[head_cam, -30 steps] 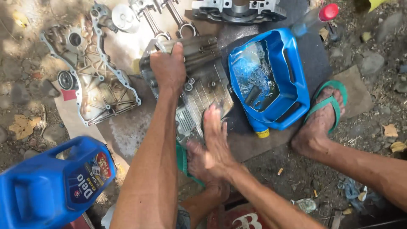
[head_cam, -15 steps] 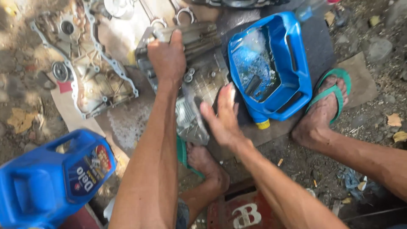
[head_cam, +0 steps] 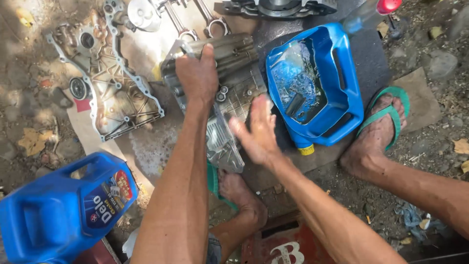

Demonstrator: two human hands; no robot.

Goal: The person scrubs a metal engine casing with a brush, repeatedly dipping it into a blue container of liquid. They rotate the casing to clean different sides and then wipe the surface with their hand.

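Two hands work on one grey metal engine part (head_cam: 229,98) lying flat on the ground. The left hand (head_cam: 198,73) curls tight around the part's top edge. The right hand (head_cam: 256,132) is spread flat, fingers apart, just over the part's right side; it is blurred, so it is hard to tell if it touches.

Right of the part sits one cut-open blue jug (head_cam: 337,73) with clear liquid inside. Left of the part lies one silver engine cover (head_cam: 110,83). One more blue jug (head_cam: 63,210) is below and left, cut off by the edge. Two feet show: one bare foot (head_cam: 242,195) below the part, one in a green sandal (head_cam: 386,115) past the cut jug.
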